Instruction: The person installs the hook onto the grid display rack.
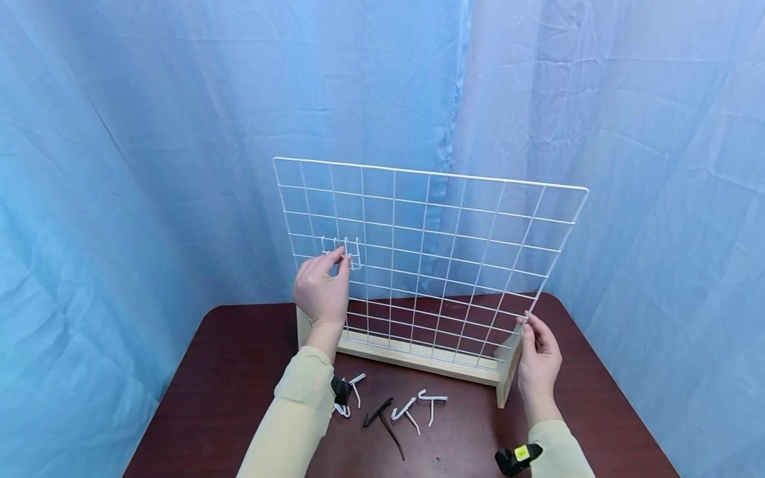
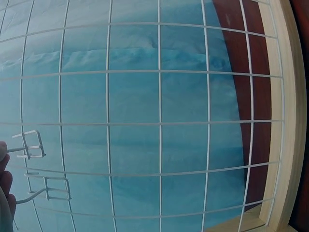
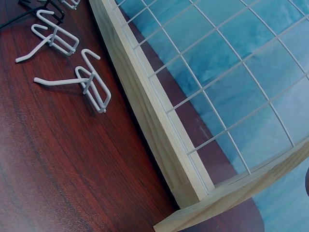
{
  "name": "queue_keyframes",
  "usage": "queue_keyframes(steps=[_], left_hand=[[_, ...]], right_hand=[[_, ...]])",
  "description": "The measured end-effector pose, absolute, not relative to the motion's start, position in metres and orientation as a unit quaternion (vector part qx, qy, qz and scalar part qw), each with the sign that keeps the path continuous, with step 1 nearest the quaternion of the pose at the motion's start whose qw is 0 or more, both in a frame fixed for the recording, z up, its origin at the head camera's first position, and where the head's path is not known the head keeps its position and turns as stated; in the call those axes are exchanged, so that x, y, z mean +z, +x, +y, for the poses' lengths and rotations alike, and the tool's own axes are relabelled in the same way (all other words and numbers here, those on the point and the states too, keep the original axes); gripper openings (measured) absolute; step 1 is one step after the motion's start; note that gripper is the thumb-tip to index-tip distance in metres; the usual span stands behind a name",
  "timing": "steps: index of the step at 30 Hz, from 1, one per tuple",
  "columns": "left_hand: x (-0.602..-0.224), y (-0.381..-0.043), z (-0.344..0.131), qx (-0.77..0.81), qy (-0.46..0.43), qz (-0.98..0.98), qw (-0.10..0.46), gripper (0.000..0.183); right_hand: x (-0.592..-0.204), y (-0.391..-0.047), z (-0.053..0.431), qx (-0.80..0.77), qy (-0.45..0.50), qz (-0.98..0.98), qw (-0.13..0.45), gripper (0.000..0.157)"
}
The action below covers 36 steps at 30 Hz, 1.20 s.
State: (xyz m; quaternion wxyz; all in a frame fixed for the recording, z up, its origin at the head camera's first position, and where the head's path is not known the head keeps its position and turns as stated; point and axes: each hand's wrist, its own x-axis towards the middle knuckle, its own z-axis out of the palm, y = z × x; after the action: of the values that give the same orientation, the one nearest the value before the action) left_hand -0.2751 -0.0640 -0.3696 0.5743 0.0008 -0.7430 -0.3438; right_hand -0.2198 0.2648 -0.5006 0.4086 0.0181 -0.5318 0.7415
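A white wire grid panel (image 1: 430,174) stands upright in a pale wooden stand (image 1: 418,362). My left hand (image 1: 321,287) pinches the prong of a white wire hook (image 2: 41,145) at the grid's left part. Beside it, a second white hook (image 2: 68,188) hangs on the grid wires. Whether the pinched hook is fully seated on the wires, I cannot tell. At the lower right edge of the grid, just above the stand's end piece (image 1: 508,372), my right hand (image 1: 540,362) holds the frame between thumb and fingers.
In front of the stand on the dark red table (image 1: 239,398) lie a black hook (image 1: 378,415) and several white hooks (image 1: 433,398), some partly behind the left wrist camera (image 1: 341,390). Blue curtains (image 1: 239,99) surround the table's back and sides.
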Motion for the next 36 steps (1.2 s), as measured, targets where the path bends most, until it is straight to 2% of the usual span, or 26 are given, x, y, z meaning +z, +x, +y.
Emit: queue_keyframes(steps=[13,27,36], left_hand=[[-0.375,-0.275,-0.069,-0.326,-0.007,-0.766,0.553,0.015],[-0.375,-0.267,-0.068,-0.379,-0.037,-0.732,0.565,0.023],[-0.386,-0.264,-0.070,-0.416,-0.046,-0.721,0.552,0.032]], right_hand=[[-0.500,-0.221,0.264,0.743,0.017,-0.533,0.405,0.026],[-0.502,-0.224,0.267,0.739,0.018,-0.537,0.407,0.026],[-0.502,-0.222,0.266,0.742,0.015,-0.534,0.404,0.026]])
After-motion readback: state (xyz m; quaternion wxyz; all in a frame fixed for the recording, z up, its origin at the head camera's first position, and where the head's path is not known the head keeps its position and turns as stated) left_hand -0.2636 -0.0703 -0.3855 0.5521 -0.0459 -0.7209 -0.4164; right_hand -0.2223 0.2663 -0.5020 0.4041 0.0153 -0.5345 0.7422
